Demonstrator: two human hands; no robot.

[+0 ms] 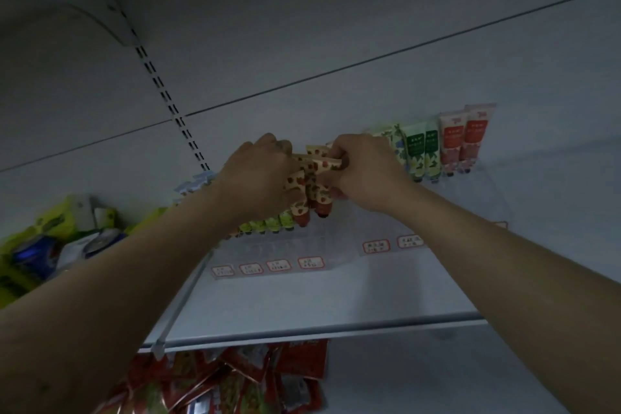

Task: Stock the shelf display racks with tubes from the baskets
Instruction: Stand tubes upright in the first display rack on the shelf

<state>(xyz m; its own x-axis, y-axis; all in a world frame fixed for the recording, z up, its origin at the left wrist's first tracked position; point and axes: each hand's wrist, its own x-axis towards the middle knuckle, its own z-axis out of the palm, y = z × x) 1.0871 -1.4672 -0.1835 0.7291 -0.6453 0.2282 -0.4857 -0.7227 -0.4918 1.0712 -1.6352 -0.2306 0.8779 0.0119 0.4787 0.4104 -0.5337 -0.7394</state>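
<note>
Head view shows the left hand [258,175] and right hand [366,171], fingers curled round a bunch of tubes [311,178] just above the clear rack [302,244]; next they probably go caps down into an empty slot.

Glossy plastic tubes [309,185], clear plastic rack [285,245], smooth matt shelf [319,299]

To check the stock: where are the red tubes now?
In the head view, the red tubes stand upright at the row's right end, beside the green tubes, to the right of the right hand.
</note>
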